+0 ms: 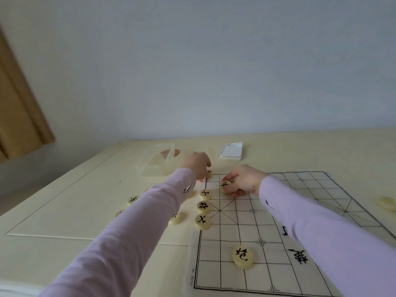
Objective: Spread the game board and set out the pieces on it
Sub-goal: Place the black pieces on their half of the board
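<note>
1. A cream table (pixel 75 211) with a thin inlaid line stands against a pale wall (pixel 214 71); a tan curtain (pixel 19 108) hangs far left of the game board (pixel 246 228).
2. The game board lies flat on the table. Its long axis runs left to right across the person, with one short end at the left and the river characters at the right.
3. Beyond the board's far left corner sits a clear plastic container (pixel 156 166); beyond its far edge, a spiral notepad (pixel 231 151).
4. The left hand (pixel 198 166) curls its fingers down onto a corner piece (pixel 209 173) at the board's far left corner.
5. The right hand (pixel 242 181) grips a tilted piece (pixel 226 185) just inside that corner.
6. Three pieces (pixel 203 206) line the board's left end, and a lone piece (pixel 242 257) lies nearer the person.
7. Loose pieces (pixel 132 200) lie on the table left of the board, and a pale piece (pixel 387 203) lies to its right.
</note>
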`<state>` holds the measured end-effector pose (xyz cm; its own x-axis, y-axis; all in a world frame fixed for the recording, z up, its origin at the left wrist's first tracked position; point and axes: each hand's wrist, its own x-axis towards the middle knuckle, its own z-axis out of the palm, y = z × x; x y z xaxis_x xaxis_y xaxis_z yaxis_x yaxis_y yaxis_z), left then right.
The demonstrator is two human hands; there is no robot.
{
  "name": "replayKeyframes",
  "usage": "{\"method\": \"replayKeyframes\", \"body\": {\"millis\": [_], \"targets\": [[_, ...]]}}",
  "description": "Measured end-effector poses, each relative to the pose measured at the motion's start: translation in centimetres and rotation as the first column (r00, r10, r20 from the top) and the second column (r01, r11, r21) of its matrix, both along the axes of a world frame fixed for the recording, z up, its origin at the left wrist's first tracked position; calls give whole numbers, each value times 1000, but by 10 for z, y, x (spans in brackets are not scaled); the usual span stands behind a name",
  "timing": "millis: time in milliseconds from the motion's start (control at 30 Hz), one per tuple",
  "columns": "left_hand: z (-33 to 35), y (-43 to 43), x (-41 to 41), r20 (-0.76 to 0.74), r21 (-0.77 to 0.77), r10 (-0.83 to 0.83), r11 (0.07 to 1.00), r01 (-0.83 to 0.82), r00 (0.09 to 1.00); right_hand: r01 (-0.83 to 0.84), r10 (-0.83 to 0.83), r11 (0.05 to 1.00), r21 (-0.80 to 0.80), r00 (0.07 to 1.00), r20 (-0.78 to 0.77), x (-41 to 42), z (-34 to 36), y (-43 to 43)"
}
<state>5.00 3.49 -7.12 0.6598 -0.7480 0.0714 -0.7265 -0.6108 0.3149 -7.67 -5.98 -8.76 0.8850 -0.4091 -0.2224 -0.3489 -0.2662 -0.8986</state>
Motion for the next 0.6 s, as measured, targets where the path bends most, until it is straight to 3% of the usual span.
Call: {"method": "replayKeyframes", "body": {"millis": [133, 267, 367, 467, 600], "targets": [[20, 22, -18, 43, -117, -77, 990, 82, 996, 44, -38, 998, -53, 994, 103, -10, 10, 9], [28, 57, -48, -119, -201, -236, 957, 210, 964, 0, -22, 995, 98, 975, 222, -24, 25, 24], [29, 85, -65, -129, -204, -281, 946, 252, 951, -40, -21, 969, 243, 969, 245, -37, 29, 40], [30, 106, -77, -153, -227, -292, 940, 254, 944, -83, 4, 947, 311, 970, 244, -45, 29, 55], [23, 127, -85, -182, -313, -246, 932, 181, 952, -158, 106, 955, 252, 973, 207, -56, 28, 74]]}}
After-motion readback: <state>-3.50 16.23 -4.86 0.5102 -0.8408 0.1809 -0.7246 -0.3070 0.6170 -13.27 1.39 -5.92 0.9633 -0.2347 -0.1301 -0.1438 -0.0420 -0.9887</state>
